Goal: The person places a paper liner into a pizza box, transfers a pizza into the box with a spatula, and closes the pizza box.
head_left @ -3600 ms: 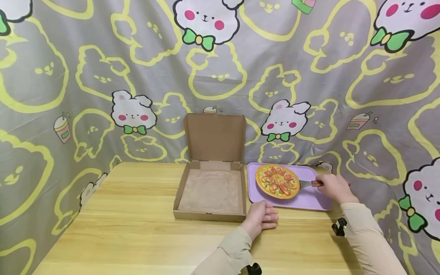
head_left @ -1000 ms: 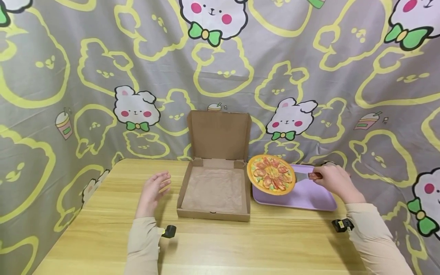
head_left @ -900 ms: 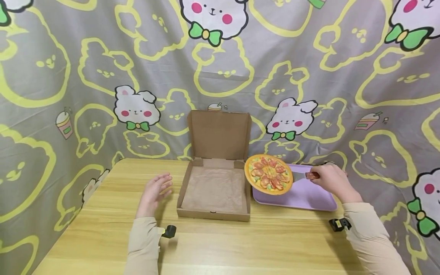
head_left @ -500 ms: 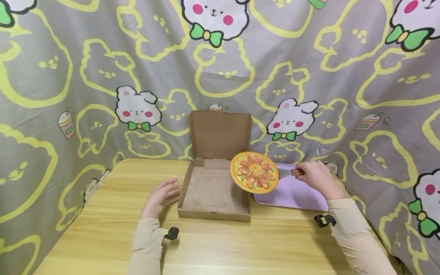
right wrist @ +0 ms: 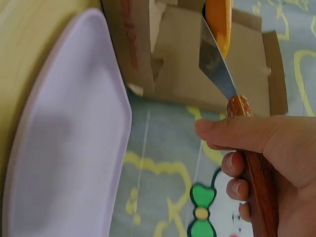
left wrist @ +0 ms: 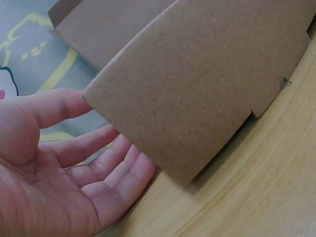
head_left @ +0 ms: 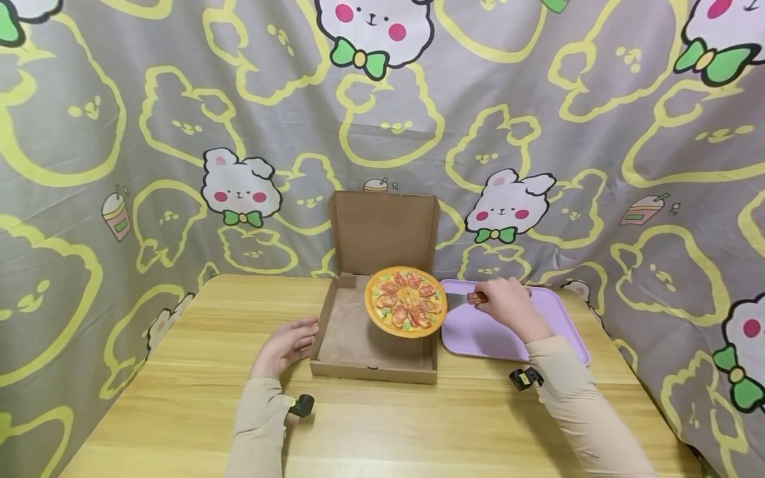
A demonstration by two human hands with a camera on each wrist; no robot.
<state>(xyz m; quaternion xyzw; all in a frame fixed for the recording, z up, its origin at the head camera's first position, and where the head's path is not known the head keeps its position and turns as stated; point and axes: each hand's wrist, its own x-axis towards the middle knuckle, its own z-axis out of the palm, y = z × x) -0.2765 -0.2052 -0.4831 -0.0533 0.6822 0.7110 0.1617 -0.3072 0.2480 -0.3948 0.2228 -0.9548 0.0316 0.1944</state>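
My right hand (head_left: 508,305) grips the brown handle of a spatula (right wrist: 254,168) with a metal blade. On that blade rests a round pizza (head_left: 406,302) with an orange rim, held above the right part of an open cardboard pizza box (head_left: 373,373). The pizza tilts toward the head camera. My left hand (head_left: 287,346) is at the box's left side, its fingers loosely extended. In the left wrist view, those fingers (left wrist: 91,148) lie close against the box's side wall, thumb near the top corner. The box lid (head_left: 385,229) stands upright at the back.
A purple tray (head_left: 556,318) lies on the wooden table (head_left: 370,431), just right of the box and under my right forearm. A patterned curtain (head_left: 287,119) hangs behind the table. A small black camera (head_left: 526,378) is strapped to each wrist.
The spatula lifted the pizza off the tray and carried it left, over the box. My left hand moved from the tray's front edge to the box's left side.
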